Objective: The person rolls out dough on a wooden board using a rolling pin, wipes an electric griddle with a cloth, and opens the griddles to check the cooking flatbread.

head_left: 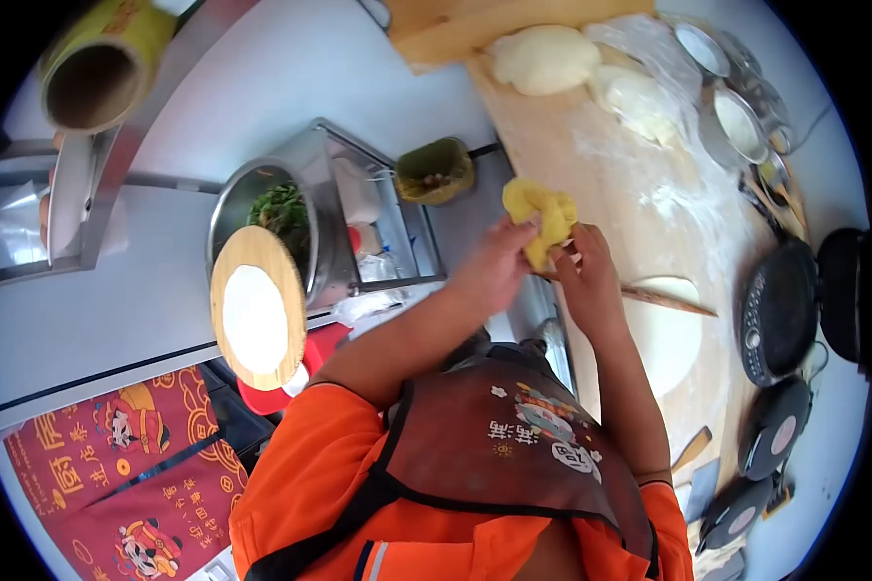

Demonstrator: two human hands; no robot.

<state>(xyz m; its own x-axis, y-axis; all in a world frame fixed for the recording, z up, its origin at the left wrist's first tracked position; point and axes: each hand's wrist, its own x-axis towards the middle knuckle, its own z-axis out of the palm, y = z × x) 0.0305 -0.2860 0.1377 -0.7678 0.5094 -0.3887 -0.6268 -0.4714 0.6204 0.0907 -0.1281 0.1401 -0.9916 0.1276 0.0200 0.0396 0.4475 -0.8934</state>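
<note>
My left hand and my right hand meet at the near edge of the wooden work table. Between them is a crumpled yellow piece, which looks like a cloth, its folds pinched by the fingers of both hands. Right of my right hand, a wide flat sheet of dough lies on the floured wood. A thin wooden rolling pin rests across that sheet, its left end partly hidden by my right hand and wrist.
Dough lumps sit at the far end, near metal bowls. An open black electric griddle stands on the right. To the left, a round wooden board bearing a white disc overlaps a steel pot of greens.
</note>
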